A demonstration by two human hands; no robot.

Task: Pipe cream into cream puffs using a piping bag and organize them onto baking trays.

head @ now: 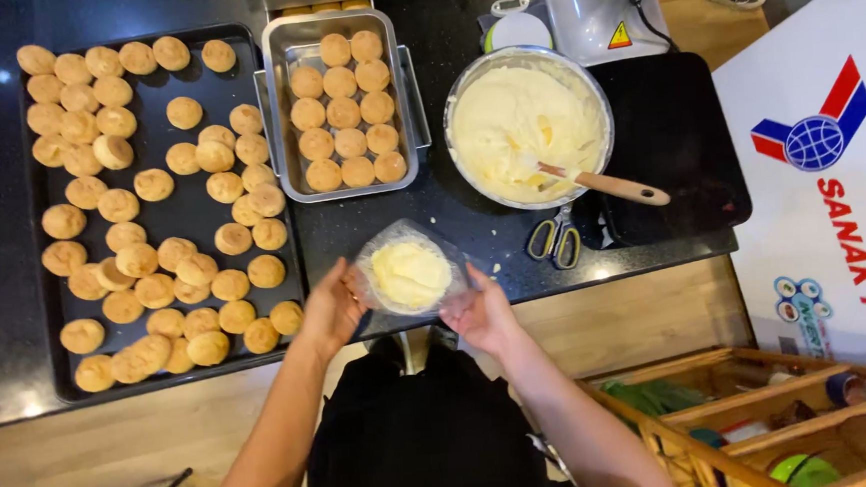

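Forearms: two bare forearms are reaching up from the lower edge toward the piping bag (410,273), over a black apron.
Left hand: the left hand (330,308) is gripping the left edge of the piping bag, fingers curled onto the thin plastic.
Right hand: the right hand (481,311) is pinching the bag's right edge between thumb and fingers.
Piping bag: clear, crinkled film is being held open above the front edge of the black counter (472,226), with a smooth, pale yellow mound of cream sitting inside.
Mixing bowl: a round, shiny metal bowl (529,125) is standing up and right of the piping bag, filled with soft, swirled cream.
Spatula: a wooden-handled spatula (605,183) is leaning in the bowl, its handle sticking out to the right.
Scissors: scissors with grey and yellow handles (554,238) are lying just right of the bag, below the bowl.
Steel pan: a rectangular metal pan (341,104) is sitting directly above the bag, holding neat rows of round, golden puffs.
Dark tray: a large, flat black tray (165,205) is lying left of the bag, covered with loosely scattered golden puffs.
Crate: a wooden slatted crate (764,409) is standing low and right of the bag.
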